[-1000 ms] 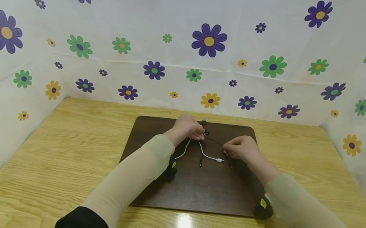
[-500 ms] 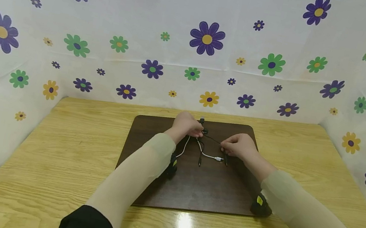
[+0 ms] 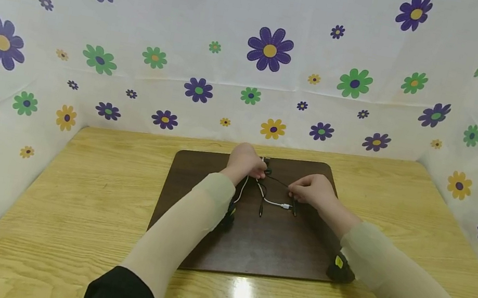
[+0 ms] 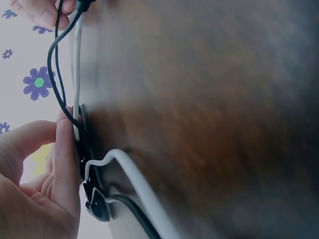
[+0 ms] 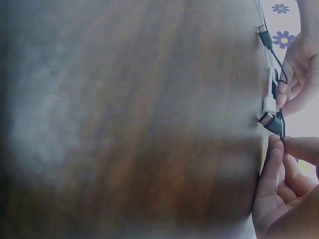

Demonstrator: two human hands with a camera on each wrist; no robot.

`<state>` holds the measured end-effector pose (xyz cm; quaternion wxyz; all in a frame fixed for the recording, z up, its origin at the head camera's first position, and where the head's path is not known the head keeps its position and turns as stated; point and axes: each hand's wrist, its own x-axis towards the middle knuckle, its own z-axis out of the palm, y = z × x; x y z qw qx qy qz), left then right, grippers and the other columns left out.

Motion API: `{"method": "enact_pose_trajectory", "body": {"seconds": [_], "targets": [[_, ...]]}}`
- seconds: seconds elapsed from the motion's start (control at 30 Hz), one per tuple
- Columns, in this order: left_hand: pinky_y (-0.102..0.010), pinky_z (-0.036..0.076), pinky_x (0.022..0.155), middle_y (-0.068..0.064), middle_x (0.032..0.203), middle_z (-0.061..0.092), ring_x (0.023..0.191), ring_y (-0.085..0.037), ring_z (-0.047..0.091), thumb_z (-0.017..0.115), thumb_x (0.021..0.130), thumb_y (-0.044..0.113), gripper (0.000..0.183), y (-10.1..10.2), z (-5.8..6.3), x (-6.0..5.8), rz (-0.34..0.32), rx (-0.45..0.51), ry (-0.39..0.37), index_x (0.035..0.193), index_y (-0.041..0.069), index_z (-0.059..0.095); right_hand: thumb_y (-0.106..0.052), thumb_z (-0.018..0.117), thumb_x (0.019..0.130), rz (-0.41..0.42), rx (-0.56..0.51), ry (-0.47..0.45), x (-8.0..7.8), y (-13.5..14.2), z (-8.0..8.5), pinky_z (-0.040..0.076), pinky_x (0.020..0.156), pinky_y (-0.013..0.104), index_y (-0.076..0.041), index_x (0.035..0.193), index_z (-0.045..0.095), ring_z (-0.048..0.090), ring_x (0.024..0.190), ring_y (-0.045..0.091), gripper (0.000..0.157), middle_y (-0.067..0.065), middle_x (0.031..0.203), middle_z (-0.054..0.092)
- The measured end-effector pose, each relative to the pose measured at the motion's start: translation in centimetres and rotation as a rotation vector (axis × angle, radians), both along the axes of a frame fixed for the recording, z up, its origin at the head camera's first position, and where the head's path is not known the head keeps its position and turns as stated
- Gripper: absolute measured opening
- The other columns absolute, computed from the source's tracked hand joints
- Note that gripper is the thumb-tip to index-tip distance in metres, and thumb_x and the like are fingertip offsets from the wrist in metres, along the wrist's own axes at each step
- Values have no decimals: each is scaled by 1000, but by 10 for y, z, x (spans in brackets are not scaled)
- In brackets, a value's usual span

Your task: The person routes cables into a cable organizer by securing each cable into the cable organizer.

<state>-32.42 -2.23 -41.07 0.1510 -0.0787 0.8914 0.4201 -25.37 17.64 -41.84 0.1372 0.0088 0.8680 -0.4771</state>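
In the head view my left hand (image 3: 246, 162) is at the far part of a dark brown board, over a bunch of cables. Its thumb and fingertips pinch a thin black cable (image 4: 57, 74) beside a slim black piece (image 4: 82, 159) at the board. My right hand (image 3: 315, 189), farther right, pinches the same black cable, which runs between both hands. A black connector (image 5: 269, 122) sticks out just above the right fingertips. Near it lie a white cable's plug (image 3: 285, 206) and another black plug (image 5: 264, 36). My left fingers partly hide the bunch.
The brown board (image 3: 269, 249) lies on a light wooden table (image 3: 94, 193). A flower-patterned cloth (image 3: 159, 88) stands behind and at both sides. Black wrist devices (image 3: 340, 269) hang below the wrists, close over the board. A dark plug (image 3: 267, 160) sits at the board's back edge.
The right hand has shifted slightly left with the black cable. The left forearm has swung a little right, and the dark plug behind the left hand has tipped. Both hands keep their pinch.
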Motion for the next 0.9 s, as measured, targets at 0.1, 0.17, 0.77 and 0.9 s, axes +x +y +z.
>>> {"method": "enact_pose_trajectory", "body": {"seconds": [0.1, 0.17, 0.77, 0.9], "targets": [[-26, 65, 61, 1, 51, 64, 47, -9, 64, 74, 97, 7, 17, 2, 2, 2, -20, -19, 20, 81, 2, 73, -11, 68, 103, -11, -21, -7, 0, 1, 0, 64, 76, 23, 11, 112, 78, 64, 71, 4, 25, 2, 83, 78], [-27, 65, 62, 1, 52, 64, 49, -11, 66, 75, 97, 8, 21, 2, 4, 4, -33, -41, 39, 77, 4, 73, -11, 68, 103, -17, -37, -12, 0, 2, 1, 63, 76, 22, 11, 112, 78, 64, 70, 3, 25, 0, 81, 78], [-28, 62, 62, -10, 80, 82, 68, -19, 77, 70, 99, 8, 20, 0, 6, 14, -156, -178, 203, 84, 5, 83, -9, 67, 104, -17, -106, -25, 1, 6, -1, 62, 73, 19, 14, 116, 75, 64, 68, 1, 27, -5, 78, 76], [-28, 63, 63, -11, 82, 82, 69, -19, 77, 69, 99, 7, 18, -1, 6, 16, -166, -174, 197, 87, 4, 83, -7, 65, 104, 1, -129, -29, 2, 8, 0, 62, 73, 18, 16, 117, 73, 64, 68, 1, 27, -6, 77, 76]]}}
